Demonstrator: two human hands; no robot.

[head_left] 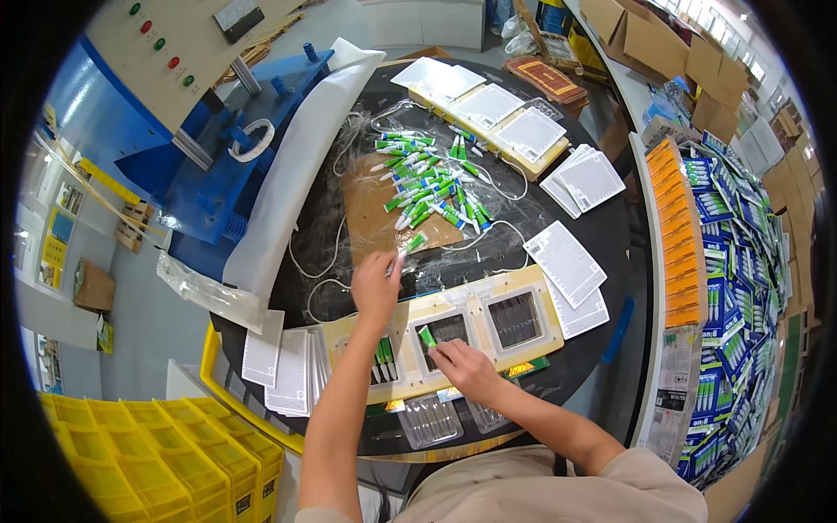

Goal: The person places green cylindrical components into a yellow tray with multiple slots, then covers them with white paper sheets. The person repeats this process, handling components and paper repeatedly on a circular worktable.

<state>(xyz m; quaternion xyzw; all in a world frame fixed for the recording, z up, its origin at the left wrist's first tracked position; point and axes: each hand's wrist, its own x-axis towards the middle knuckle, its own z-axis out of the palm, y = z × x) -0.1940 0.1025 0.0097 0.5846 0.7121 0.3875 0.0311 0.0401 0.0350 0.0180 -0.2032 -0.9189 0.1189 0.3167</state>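
Note:
My left hand [375, 288] reaches forward and pinches a small white tube with a green cap [413, 244] at the near edge of a loose pile of the same tubes [432, 187]. My right hand [464, 366] holds another green-capped tube [427, 336] over the middle pocket of a cream frame [475, 307] with three rectangular pockets. The left pocket holds several tubes [384, 359] side by side. The right pocket [516, 319] looks bare of tubes.
The pile lies on cardboard [366, 205] on a round black table [602, 227]. White printed cards [565, 261] and clear blister trays [429, 420] lie around. A second cream frame [488, 118] sits far. Packaged goods [724, 288] fill the right; yellow crates [157, 462] sit lower left.

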